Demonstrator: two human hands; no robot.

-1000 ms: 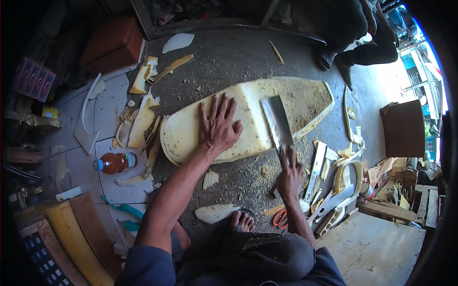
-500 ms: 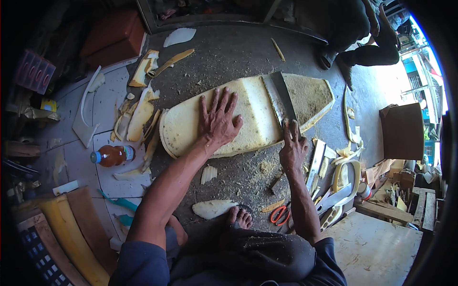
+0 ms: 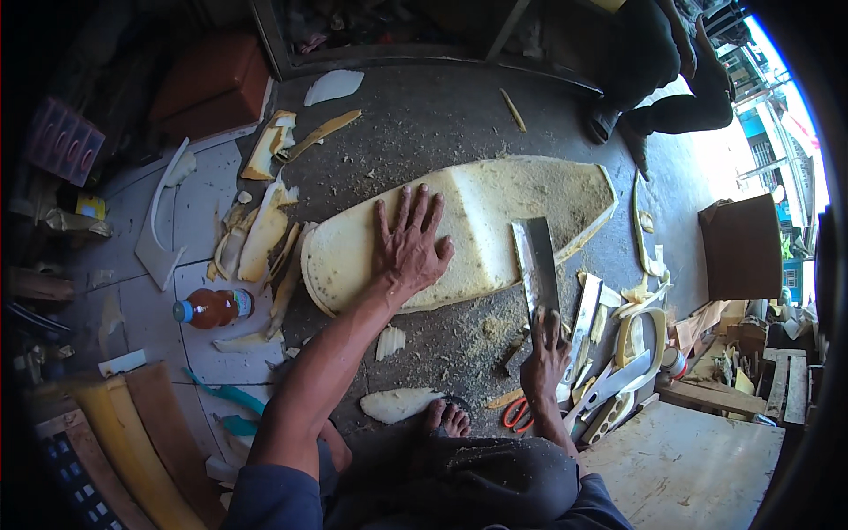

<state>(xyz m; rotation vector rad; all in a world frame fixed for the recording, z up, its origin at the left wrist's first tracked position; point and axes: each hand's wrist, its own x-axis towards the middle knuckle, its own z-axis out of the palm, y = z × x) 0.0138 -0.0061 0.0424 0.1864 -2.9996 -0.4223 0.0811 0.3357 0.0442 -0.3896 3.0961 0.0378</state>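
Note:
A yellowish foam seat pad (image 3: 495, 199), shaped like a motorcycle seat, lies across the floor in front of me, its right part covered with crumbs. My left hand (image 3: 409, 243) rests flat on its left half, fingers spread. Gripped at its near end by my right hand (image 3: 545, 362) is a long flat metal blade (image 3: 537, 265). The blade's far end overlaps the pad's near right edge; whether it touches the foam I cannot tell. Foam crumbs (image 3: 496, 329) are scattered on the floor between my hands. Red-handled scissors (image 3: 517, 415) lie beside my right forearm.
Foam offcuts (image 3: 265, 230) lie left of the pad, near a bottle of reddish-brown liquid (image 3: 212, 308). Cut strips and another flat metal strip (image 3: 580, 327) are at the right, with a brown box (image 3: 744, 247) beyond. Another person's legs (image 3: 654, 97) are at the far right.
My right hand has drawn the blade back toward me, from across the pad to its near edge. My left hand stays flat on the foam. The pad appears slightly lower in view.

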